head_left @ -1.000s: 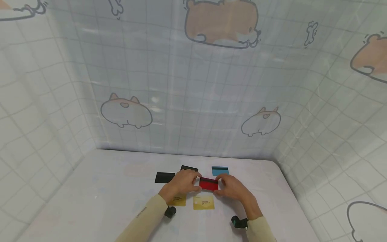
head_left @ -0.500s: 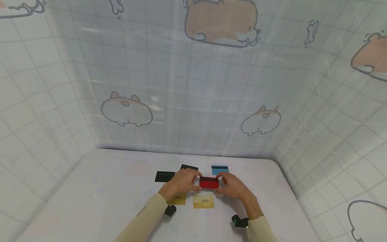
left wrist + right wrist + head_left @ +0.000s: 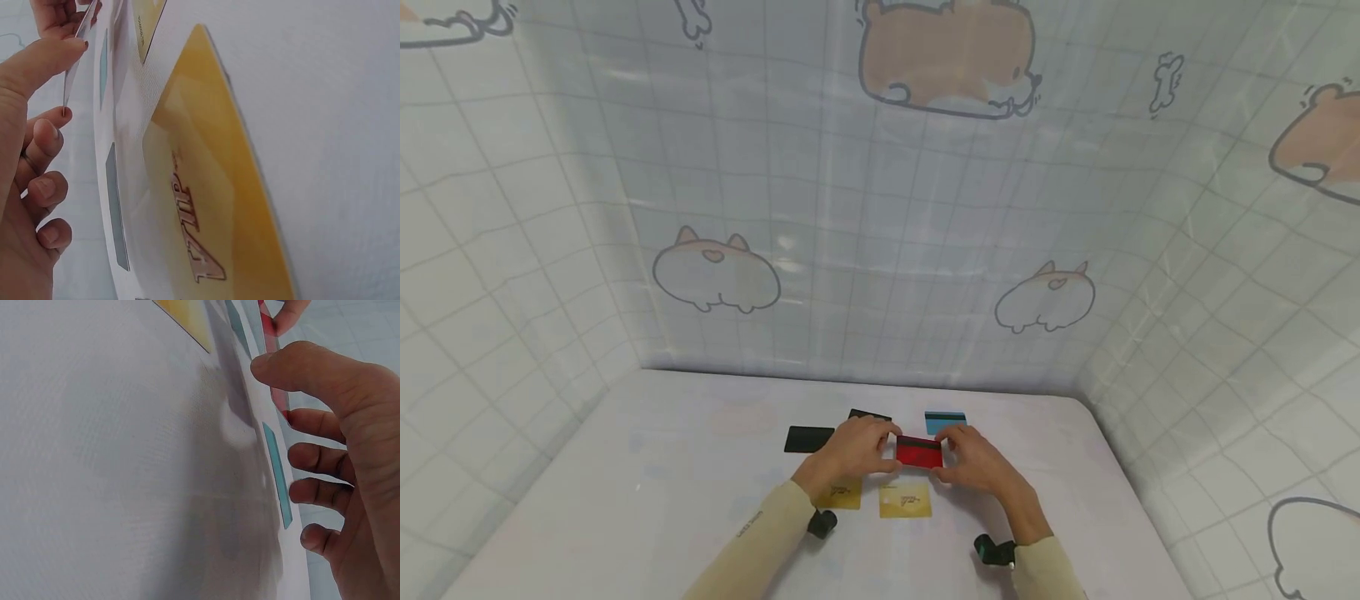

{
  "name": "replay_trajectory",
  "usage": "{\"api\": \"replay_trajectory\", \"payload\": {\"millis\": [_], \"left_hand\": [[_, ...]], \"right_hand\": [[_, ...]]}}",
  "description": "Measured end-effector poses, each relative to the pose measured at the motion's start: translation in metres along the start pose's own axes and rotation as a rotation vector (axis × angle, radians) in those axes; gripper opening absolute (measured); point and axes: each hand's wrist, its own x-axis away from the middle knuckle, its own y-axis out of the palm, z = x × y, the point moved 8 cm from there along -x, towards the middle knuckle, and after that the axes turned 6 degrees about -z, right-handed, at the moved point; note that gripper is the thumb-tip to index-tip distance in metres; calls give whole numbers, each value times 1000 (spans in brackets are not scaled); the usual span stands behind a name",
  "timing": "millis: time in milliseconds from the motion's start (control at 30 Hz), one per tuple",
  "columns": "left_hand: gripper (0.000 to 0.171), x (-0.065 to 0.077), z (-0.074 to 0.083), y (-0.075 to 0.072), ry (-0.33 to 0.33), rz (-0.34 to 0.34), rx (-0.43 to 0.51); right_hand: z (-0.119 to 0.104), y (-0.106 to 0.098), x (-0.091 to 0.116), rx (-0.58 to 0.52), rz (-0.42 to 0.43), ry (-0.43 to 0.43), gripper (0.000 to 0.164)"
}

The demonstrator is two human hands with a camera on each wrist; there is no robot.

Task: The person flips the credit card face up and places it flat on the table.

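Note:
A red card [image 3: 918, 453] with a dark stripe along its top is held up between both hands, stripe side toward the head camera. My left hand [image 3: 855, 448] pinches its left end, thumb at the lower corner and a finger at the upper one. At the opposite end my right hand [image 3: 976, 460] grips it the same way, thumb low and forefinger high. The right wrist view shows the red card [image 3: 279, 403] edge-on, raised off the table, with the other fingers curled loosely beside it. Below the card lies a yellow card [image 3: 905, 501] with dark lettering.
On the white table [image 3: 685, 492], another yellow card [image 3: 844, 493] lies partly under the left forearm. A black card [image 3: 808, 439] and a second dark card [image 3: 870, 414] lie behind the left hand. A blue striped card [image 3: 945, 423] lies behind the right hand. Patterned curtains [image 3: 880, 250] surround the table.
The red card has levelled slightly, its right end now a little higher. Both hands keep their hold in almost the same place.

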Motion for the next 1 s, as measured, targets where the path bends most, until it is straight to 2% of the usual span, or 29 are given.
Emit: {"api": "replay_trajectory", "payload": {"millis": [367,633,1000], "left_hand": [[55,8,8,1,22,11,22],[55,11,12,-1,36,24,8],[54,12,18,-4,74,31,18]], "right_hand": [[-15,0,11,-7,20,-75,55],[-30,0,16,87,35,-136,64],[-44,2,15,90,35,-189,59]]}}
